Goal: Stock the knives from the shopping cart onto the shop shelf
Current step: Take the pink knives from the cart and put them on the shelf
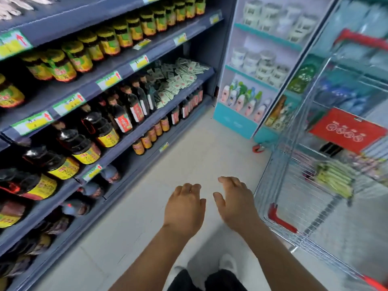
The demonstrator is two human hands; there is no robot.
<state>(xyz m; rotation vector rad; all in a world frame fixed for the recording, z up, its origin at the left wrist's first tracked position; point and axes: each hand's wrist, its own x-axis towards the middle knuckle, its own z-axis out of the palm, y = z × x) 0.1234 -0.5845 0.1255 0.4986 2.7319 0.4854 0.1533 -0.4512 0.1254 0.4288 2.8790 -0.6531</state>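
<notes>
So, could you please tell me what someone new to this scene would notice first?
Probably the two bare hands, left hand and right hand, held open and empty over the pale floor at lower centre. Next, the shelves of dark sauce bottles filling the left side, and the wire shopping cart with its red sign on the right.

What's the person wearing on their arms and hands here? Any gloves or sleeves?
Nothing: the left hand and right hand are bare, without gloves, rings or a watch. Both forearms are uncovered, no sleeve in view. Below are dark trousers and white shoes.
</notes>
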